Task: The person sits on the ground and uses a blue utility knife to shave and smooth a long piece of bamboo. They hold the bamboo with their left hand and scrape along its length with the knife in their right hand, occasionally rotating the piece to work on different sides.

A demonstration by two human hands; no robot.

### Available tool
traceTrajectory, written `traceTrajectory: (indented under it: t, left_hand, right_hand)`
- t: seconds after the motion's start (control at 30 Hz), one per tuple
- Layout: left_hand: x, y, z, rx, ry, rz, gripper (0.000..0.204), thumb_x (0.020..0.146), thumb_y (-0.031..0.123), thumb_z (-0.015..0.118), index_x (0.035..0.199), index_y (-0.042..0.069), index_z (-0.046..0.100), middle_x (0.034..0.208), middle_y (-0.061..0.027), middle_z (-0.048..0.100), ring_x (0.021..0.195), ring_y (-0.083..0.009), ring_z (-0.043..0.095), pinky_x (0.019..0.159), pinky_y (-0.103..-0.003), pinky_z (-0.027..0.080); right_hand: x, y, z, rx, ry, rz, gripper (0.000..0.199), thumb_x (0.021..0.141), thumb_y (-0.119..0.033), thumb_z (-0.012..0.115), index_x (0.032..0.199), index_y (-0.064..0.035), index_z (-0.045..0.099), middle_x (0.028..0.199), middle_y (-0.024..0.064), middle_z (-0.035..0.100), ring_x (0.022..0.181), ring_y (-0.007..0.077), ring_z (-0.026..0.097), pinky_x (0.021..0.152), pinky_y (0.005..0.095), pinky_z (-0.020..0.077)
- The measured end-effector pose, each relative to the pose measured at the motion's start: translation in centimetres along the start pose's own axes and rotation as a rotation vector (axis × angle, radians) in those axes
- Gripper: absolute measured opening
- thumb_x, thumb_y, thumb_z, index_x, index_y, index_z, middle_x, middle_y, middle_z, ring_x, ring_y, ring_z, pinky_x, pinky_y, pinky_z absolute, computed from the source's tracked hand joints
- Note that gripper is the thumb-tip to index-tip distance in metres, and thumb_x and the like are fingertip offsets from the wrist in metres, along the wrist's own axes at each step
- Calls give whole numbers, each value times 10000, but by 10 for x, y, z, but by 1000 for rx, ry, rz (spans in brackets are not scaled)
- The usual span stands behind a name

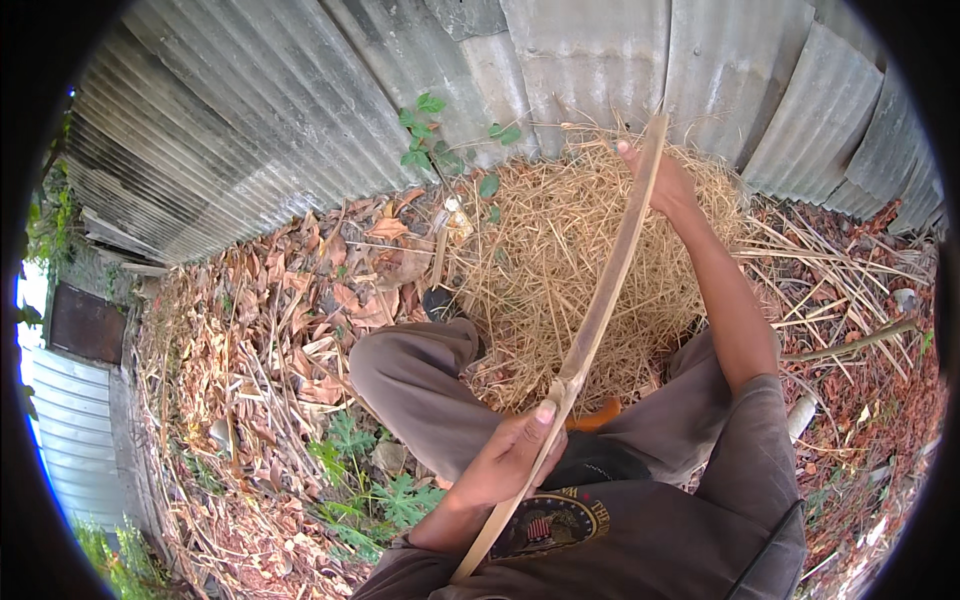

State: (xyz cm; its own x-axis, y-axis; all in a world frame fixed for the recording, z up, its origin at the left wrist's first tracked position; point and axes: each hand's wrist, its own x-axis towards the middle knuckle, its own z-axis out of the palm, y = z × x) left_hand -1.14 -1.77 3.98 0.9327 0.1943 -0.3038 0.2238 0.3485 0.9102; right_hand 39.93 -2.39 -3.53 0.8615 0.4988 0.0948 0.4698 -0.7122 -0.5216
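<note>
A long split bamboo strip point(612, 285) runs at a slant across my lap, from low near my shirt up to the far right, with a node bulging partway along. My left hand point(515, 455) is closed around its lower part just below the node, thumb on top. Near the strip's far end, my right hand point(668, 185) is wrapped on it from behind with the arm stretched out; the thumb shows on the left side, and the other fingers are mostly hidden. Between my legs lies an orange object point(597, 415), partly covered by the strip.
A heap of pale straw-like shavings point(540, 260) lies before my bent legs. Behind it stands a corrugated metal fence point(590, 70). Dry leaves point(270, 330) cover the ground at left, loose thin strips point(835, 265) lie at right, and green plants point(400, 500) grow by my left arm.
</note>
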Motion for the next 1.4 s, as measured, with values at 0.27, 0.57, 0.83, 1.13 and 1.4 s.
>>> traceTrajectory:
  t: [0.27,0.57,0.83,1.13,1.4]
  left_hand:
    - [8,15,-39,139,296,91,354,1021,372,380,913,58,504,539,-15,455,407,-72,390,388,-197,331]
    - [20,11,-27,102,235,102,253,1024,298,417,936,67,472,546,29,425,424,-43,371,403,-195,315]
    - [25,11,-23,-57,193,89,236,1034,291,387,963,73,443,533,35,384,423,-45,338,411,-194,289]
    - [13,0,-19,15,135,25,234,1038,270,370,946,69,447,528,28,380,413,-49,328,390,-197,279]
    - [8,3,-21,15,178,69,233,1039,264,366,1012,56,469,522,33,372,409,-48,327,396,-196,280]
  right_hand:
    - [-76,-28,-37,200,-168,-237,839,779,-831,381,580,-45,596,490,75,497,507,232,528,528,415,434]
    - [-144,-78,-20,88,-100,-802,738,699,-811,530,530,-95,571,429,74,476,422,301,535,426,411,419]
    - [-113,-67,-11,13,6,-661,743,711,-814,502,541,-97,595,440,92,512,428,292,550,446,421,438]
    - [-61,-48,-33,-90,-64,-309,864,787,-848,297,596,-68,616,472,73,528,513,250,596,481,407,454]
    - [-111,-65,-15,-7,-104,-649,844,748,-865,355,584,-88,642,461,80,520,496,269,590,492,420,468]
